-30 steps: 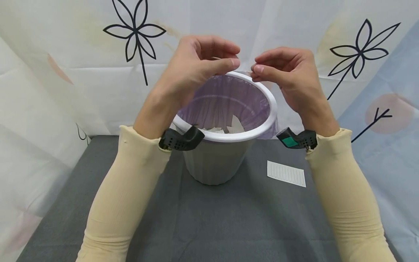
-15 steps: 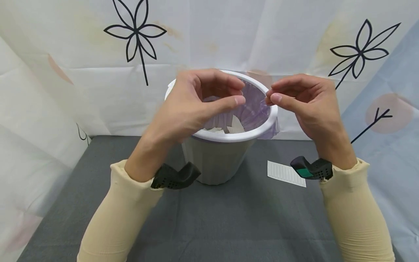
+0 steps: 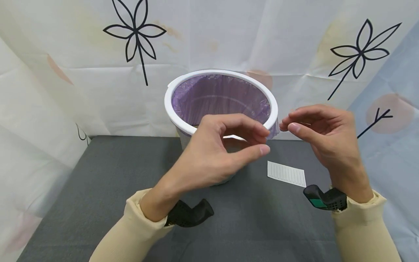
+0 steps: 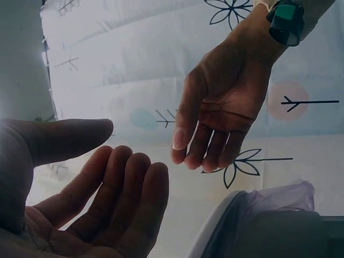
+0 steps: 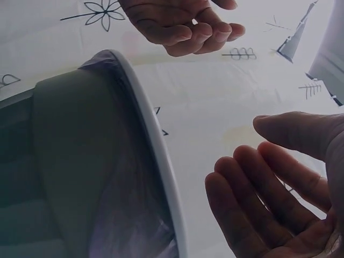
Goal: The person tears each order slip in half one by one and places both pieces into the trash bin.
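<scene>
My left hand [image 3: 226, 149] hangs in the air in front of the trash bin, fingers loosely bent and nothing between them and the thumb. It covers much of the bin's front wall in the head view. My right hand [image 3: 324, 134] floats to the right of the bin, relaxed, holding nothing. The bin has a white rim [image 3: 273, 109] and a purple plastic liner [image 3: 222, 94]; the paper scraps inside are hidden behind my left hand. A printed white paper slip [image 3: 286, 174] lies on the table below my right hand.
A dark grey cloth [image 3: 248, 225] covers the table. White and pale blue curtains [image 3: 212, 36] with flower line drawings hang behind and at the sides. Black wrist cameras [image 3: 190, 214] sit on both wrists.
Both hands have come back from above the bin's far side, down towards me and to the right. The bin's opening is more exposed; the bin and paper slip have stayed put.
</scene>
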Demonstrator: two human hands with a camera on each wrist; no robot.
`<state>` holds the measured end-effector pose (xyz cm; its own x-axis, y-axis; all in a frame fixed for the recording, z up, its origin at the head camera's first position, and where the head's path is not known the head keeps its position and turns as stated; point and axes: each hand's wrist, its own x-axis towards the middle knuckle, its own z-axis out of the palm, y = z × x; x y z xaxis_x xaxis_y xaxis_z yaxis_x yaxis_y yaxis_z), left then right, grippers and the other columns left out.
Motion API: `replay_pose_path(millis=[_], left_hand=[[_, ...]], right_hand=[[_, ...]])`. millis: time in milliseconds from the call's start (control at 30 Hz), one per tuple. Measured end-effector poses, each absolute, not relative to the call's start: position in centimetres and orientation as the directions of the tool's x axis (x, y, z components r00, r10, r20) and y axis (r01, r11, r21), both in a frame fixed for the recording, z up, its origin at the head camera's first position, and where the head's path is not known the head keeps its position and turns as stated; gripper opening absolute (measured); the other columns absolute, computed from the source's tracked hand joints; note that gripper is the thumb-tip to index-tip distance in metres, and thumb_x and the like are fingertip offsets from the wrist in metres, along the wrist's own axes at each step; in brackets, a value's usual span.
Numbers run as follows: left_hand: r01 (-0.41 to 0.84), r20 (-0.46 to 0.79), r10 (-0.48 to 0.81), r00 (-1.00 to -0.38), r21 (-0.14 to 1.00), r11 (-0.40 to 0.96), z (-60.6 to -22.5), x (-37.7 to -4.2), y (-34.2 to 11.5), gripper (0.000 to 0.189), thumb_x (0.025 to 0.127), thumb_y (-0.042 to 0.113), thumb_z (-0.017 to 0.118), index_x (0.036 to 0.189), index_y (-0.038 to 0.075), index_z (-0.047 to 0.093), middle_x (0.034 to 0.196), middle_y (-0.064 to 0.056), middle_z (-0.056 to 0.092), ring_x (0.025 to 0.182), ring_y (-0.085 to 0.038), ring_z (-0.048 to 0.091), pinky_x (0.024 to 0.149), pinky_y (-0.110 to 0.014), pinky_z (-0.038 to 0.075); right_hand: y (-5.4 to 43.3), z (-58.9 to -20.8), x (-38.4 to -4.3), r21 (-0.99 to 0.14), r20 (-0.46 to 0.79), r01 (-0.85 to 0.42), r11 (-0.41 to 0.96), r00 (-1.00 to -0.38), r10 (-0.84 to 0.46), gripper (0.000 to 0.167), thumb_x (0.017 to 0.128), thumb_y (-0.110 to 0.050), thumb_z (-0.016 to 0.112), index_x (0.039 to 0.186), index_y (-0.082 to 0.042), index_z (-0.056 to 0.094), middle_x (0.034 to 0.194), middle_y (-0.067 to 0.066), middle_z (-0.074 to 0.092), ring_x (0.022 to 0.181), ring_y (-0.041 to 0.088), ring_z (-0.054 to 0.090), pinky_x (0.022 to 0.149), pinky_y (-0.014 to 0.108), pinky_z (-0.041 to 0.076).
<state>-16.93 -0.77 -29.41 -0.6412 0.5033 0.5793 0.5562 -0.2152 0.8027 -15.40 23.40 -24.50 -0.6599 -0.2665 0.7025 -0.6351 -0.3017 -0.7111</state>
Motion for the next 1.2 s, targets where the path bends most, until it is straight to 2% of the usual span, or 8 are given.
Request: replay_pose_path(millis=[67,167,300,500,667,1000,1200], left_hand=[[0.587,0.59,0.517,-0.62,0.786,-0.194,-33.8,-19.3,1.3,0.041,0.088,0.04,0.08,0.125,0.03,0.069,0.116,0.008,0.071,0.1,-0.014,0.069,0.086,-0.032,0.056],[0.567,0.555,0.514,-0.654,0.809,-0.154,-32.0,-16.7,1.6,0.032,0.091,0.021,0.077,0.122,0.018,0.071,0.11,0.003,0.072,0.095,-0.01,0.069,0.086,-0.031,0.056],[0.48,0.456,0.518,-0.724,0.872,-0.097,-25.3,-11.0,0.4,0.017,0.089,0.001,0.074,0.106,0.001,0.073,0.096,-0.003,0.072,0.086,-0.002,0.067,0.085,-0.025,0.056],[0.489,0.418,0.549,-0.724,0.872,-0.019,-28.4,-12.0,2.7,0.018,0.091,0.005,0.074,0.108,0.003,0.073,0.099,0.0,0.072,0.087,0.003,0.064,0.085,-0.019,0.053],[0.482,0.372,0.557,-0.742,0.874,0.059,-31.0,-12.9,4.7,0.019,0.091,0.008,0.074,0.11,0.004,0.073,0.098,0.004,0.071,0.086,0.006,0.062,0.084,-0.014,0.051],[0.404,0.248,0.526,-0.813,0.892,0.204,-36.0,-14.7,8.0,0.022,0.092,0.013,0.074,0.112,0.005,0.073,0.101,0.005,0.07,0.089,-0.002,0.064,0.083,-0.015,0.05],[0.386,0.221,0.483,-0.847,0.881,0.274,-38.7,-15.7,9.6,0.021,0.092,0.013,0.075,0.111,0.005,0.073,0.101,0.002,0.07,0.089,-0.007,0.066,0.079,-0.013,0.049]], right_hand=[[23.8,-25.1,-15.1,-0.712,0.701,-0.635,-0.299,-0.659,-0.272,0.021,0.081,0.029,0.063,0.102,0.029,0.06,0.095,0.026,0.072,0.085,0.032,0.073,0.084,0.035,0.058],[24.4,-26.0,-14.8,-0.723,0.691,-0.63,-0.284,-0.667,-0.278,0.022,0.081,0.029,0.063,0.103,0.029,0.06,0.096,0.026,0.072,0.086,0.032,0.073,0.084,0.034,0.058],[25.4,-27.3,-14.4,-0.747,0.664,-0.615,-0.253,-0.696,-0.273,0.023,0.081,0.031,0.06,0.104,0.028,0.06,0.097,0.026,0.072,0.089,0.032,0.073,0.085,0.034,0.058],[26.7,-29.0,-14.1,-0.777,0.629,-0.607,-0.168,-0.74,-0.238,0.023,0.082,0.032,0.056,0.104,0.027,0.061,0.097,0.024,0.073,0.091,0.028,0.073,0.085,0.03,0.057],[28.0,-30.7,-13.7,-0.833,0.549,-0.552,-0.037,-0.815,-0.185,0.023,0.084,0.029,0.058,0.106,0.024,0.062,0.098,0.016,0.075,0.092,0.021,0.073,0.085,0.025,0.056],[31.1,-35.5,-14.2,-0.911,0.382,-0.392,0.126,-0.919,-0.098,0.024,0.091,0.016,0.064,0.114,0.018,0.063,0.104,0.004,0.076,0.096,0.012,0.072,0.084,0.02,0.055],[32.9,-38.5,-14.7,-0.919,0.267,-0.268,0.289,-0.963,-0.046,0.026,0.094,0.004,0.068,0.12,0.004,0.068,0.106,-0.006,0.075,0.097,0.004,0.071,0.083,0.015,0.052]])
